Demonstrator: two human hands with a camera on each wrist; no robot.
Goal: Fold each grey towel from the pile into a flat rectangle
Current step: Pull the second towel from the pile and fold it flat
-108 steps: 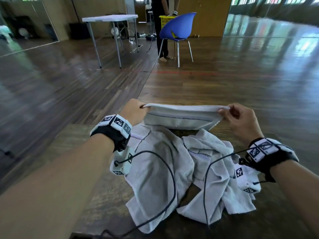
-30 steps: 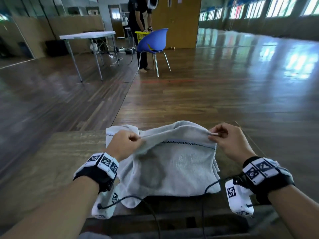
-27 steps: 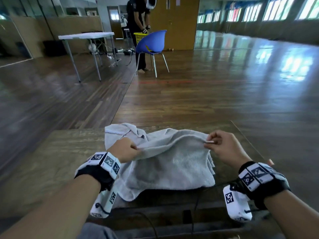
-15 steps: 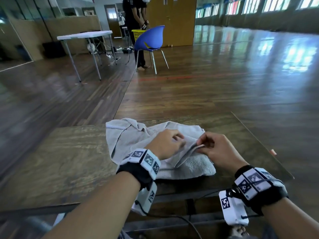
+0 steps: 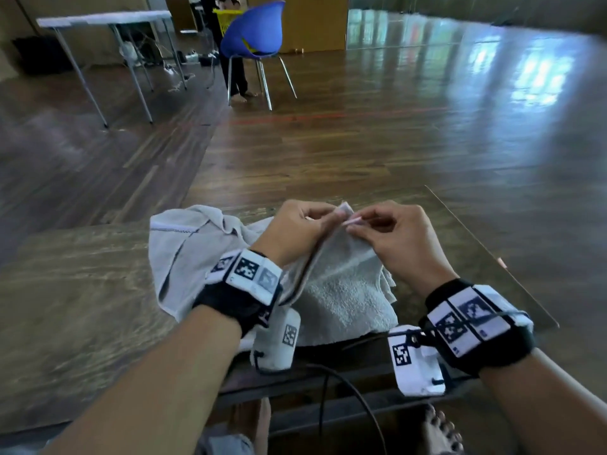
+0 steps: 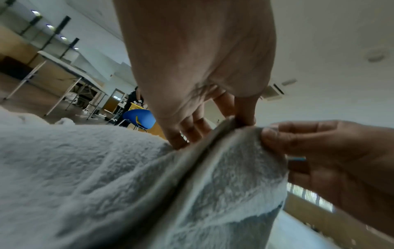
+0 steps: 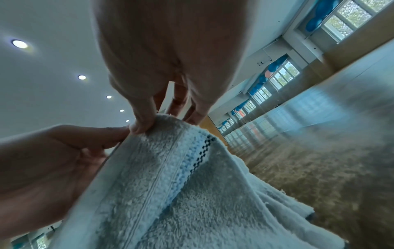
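Observation:
A grey towel (image 5: 341, 290) with a dark checked stripe is raised off the wooden table (image 5: 72, 300) at its top edge. My left hand (image 5: 295, 231) and right hand (image 5: 394, 238) meet at that edge, each pinching a corner of it between thumb and fingers. In the left wrist view my left hand's fingers (image 6: 245, 111) pinch the towel (image 6: 106, 176) while the right hand (image 6: 319, 148) grips beside them. The right wrist view has the right hand's fingers (image 7: 145, 118) on the towel (image 7: 170, 185) hem. A second grey towel (image 5: 184, 247) lies crumpled at the left behind the held one.
The table's right edge (image 5: 486, 251) runs close to my right wrist. Beyond the table are bare wooden floor, a blue chair (image 5: 256, 37) with a person standing behind it, and a white folding table (image 5: 105, 21) at the far left. Cables hang below my wrists.
The towel was held stretched wide between both hands; my left hand has since swung right to meet the right hand, bringing the two corners together, and both hands have lifted a little.

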